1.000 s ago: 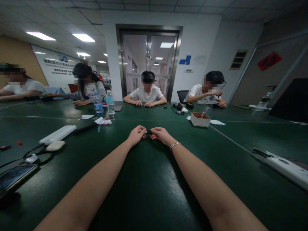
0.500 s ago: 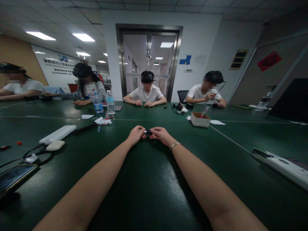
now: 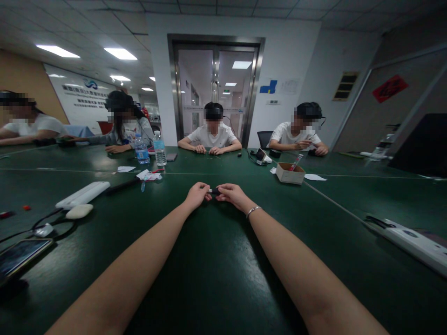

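Note:
Over the green table [image 3: 206, 260], both hands meet at one small black object with a silvery end [image 3: 214, 191]; its exact kind is too small to make out. My left hand [image 3: 197, 194] is closed, with thumb and fingertips pinching the silvery end. From the other side, my right hand [image 3: 233, 194] pinches the black end, fingers closed and partly covering it. A bracelet circles my right wrist. The object lies level between the two hands.
A paper box [image 3: 290, 174] holding a red-and-clear item stands ahead right. Two water bottles [image 3: 159, 150] and paper scraps [image 3: 149, 175] are ahead left. A phone [image 3: 24, 258], cables and a white device [image 3: 83, 194] lie left; a power strip [image 3: 412, 242] lies right. Several people sit opposite.
My hands and the small black object stay practically in place. Across the table, the person on the right has lowered a raised hand away from the head.

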The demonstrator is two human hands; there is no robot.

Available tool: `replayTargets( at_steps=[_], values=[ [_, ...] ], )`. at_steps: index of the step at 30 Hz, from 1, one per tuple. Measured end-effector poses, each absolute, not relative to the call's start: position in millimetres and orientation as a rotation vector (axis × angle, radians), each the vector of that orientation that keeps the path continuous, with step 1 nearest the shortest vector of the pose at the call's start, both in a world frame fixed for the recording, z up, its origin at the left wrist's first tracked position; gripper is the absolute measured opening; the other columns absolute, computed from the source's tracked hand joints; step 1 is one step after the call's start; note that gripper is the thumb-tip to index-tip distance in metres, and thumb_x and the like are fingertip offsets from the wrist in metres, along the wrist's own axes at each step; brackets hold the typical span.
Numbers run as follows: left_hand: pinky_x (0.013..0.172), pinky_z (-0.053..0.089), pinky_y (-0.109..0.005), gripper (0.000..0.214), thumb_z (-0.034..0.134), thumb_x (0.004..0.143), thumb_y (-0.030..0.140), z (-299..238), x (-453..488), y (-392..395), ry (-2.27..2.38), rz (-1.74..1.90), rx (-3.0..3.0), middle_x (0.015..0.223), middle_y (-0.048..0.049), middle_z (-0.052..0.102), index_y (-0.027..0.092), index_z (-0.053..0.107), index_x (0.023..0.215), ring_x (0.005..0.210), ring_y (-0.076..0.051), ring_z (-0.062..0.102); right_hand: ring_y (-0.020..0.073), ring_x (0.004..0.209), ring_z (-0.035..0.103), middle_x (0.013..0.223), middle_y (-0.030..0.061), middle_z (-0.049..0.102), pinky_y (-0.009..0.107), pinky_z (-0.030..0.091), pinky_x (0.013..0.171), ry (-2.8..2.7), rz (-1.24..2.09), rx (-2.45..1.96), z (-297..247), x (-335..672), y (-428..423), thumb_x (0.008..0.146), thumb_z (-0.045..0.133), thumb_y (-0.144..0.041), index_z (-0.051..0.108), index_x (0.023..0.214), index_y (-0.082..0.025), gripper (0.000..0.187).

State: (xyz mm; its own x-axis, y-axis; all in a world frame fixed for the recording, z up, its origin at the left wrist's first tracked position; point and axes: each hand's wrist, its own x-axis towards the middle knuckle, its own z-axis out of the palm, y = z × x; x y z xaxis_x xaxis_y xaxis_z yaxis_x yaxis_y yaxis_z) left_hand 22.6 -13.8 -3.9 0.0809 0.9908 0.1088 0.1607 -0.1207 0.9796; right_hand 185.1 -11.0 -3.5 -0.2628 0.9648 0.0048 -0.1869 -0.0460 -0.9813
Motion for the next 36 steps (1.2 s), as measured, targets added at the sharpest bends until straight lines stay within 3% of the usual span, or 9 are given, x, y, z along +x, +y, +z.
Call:
replayTargets(
  at_steps=[20, 27, 36],
  values=[
    [0.047, 0.04, -0.02, 0.021, 0.042, 0.084, 0.031, -10, 20, -8, 1.258, 1.105, 1.525, 0.048, 0.0007, 0.056, 0.012, 0.05, 0.088, 0.042, -0.01, 0.053, 0.0142, 0.062, 0.066, 0.082, 0.0088, 0.065, 0.02, 0.058, 0.058, -1.239, 1.505, -0.873, -6, 187, -11, 0.079, 0.058, 0.002, 0.06, 0.091, -0.007, 0.015],
    [0.056, 0.044, -0.024, 0.033, 0.036, 0.083, 0.047, -17, 19, -12, 1.294, 1.052, 1.853, 0.06, -0.0002, 0.062, 0.018, 0.051, 0.087, 0.054, -0.013, 0.058, 0.0139, 0.059, 0.065, 0.076, 0.0079, 0.064, 0.022, 0.058, 0.059, -1.191, 1.466, -0.88, -8, 186, -8, 0.08, 0.056, 0.001, 0.06, 0.087, -0.007, 0.011],
    [0.063, 0.042, -0.025, 0.027, 0.036, 0.084, 0.042, -13, 15, -17, 1.389, 0.991, 2.048, 0.073, -0.0011, 0.064, 0.02, 0.053, 0.086, 0.066, -0.014, 0.058, 0.014, 0.057, 0.065, 0.08, 0.0091, 0.064, 0.023, 0.058, 0.06, -1.195, 1.454, -0.923, -7, 184, -9, 0.08, 0.057, 0.001, 0.058, 0.088, -0.006, 0.011]
  ],
)
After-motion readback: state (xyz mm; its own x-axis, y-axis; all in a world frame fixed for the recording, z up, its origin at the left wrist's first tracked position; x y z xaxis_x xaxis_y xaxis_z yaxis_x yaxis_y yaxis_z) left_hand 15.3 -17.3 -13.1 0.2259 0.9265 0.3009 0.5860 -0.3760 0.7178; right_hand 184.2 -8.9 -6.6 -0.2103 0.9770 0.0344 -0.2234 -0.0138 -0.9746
